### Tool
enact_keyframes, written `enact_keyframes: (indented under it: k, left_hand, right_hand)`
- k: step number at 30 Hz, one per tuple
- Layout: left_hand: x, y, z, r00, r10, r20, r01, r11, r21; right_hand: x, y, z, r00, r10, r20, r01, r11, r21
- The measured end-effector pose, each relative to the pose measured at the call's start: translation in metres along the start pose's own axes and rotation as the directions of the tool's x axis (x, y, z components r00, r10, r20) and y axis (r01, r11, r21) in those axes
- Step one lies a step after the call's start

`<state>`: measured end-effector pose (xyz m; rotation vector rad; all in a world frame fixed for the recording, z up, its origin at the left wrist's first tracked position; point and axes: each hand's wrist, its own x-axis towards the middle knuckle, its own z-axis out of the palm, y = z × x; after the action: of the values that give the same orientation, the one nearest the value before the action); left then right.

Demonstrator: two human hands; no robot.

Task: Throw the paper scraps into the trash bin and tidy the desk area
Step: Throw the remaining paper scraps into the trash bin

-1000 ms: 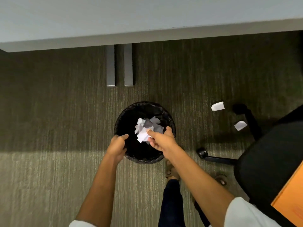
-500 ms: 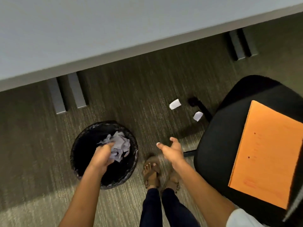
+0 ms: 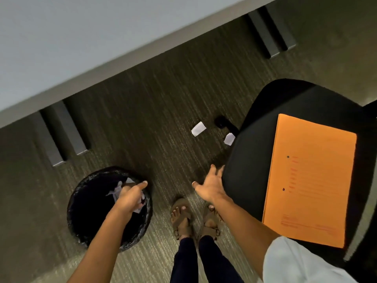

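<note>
A round black trash bin (image 3: 81,201) stands on the carpet at lower left, with crumpled white paper scraps (image 3: 117,190) inside. My left hand (image 3: 130,199) hovers over those scraps with fingers curled and the index finger stretched out; whether it grips any paper is hidden. My right hand (image 3: 210,186) is empty with fingers spread, beside the front edge of the black chair seat (image 3: 255,160). Two more white scraps lie on the carpet farther off: one (image 3: 198,128) in the open, the other (image 3: 229,138) at the chair's edge by a caster.
An orange folder (image 3: 310,180) lies on the chair seat. The grey desk top (image 3: 81,48) runs across the upper left, with grey desk legs (image 3: 61,133) behind the bin and more legs (image 3: 271,31) at upper right. My sandalled feet (image 3: 181,217) stand between bin and chair.
My right hand let go of the scraps over the bin and swung right to the chair edge, fingers spreading. My left hand moved from the rim to over the scraps. The view turned right.
</note>
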<state>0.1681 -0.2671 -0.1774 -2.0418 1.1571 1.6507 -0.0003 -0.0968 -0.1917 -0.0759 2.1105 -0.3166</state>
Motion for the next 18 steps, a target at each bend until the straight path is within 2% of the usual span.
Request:
enact_keyframes:
  k: [5, 9, 18]
  left_hand:
    - [-0.014, 0.016, 0.017, 1.0, 0.01, -0.027, -0.009, 0.999, 0.039]
    - [-0.022, 0.034, 0.043, 0.999, 0.047, -0.018, -0.046, 0.999, 0.005]
    - [-0.039, 0.043, 0.1, 0.995, 0.097, 0.014, -0.098, 0.993, 0.069]
  right_hand:
    - [-0.001, 0.007, -0.001, 1.0, -0.01, 0.008, 0.01, 1.0, -0.005]
    - [-0.006, 0.019, -0.005, 0.999, 0.015, 0.052, -0.016, 0.999, 0.029]
    - [-0.016, 0.052, -0.018, 0.993, 0.04, 0.115, -0.047, 0.997, 0.057]
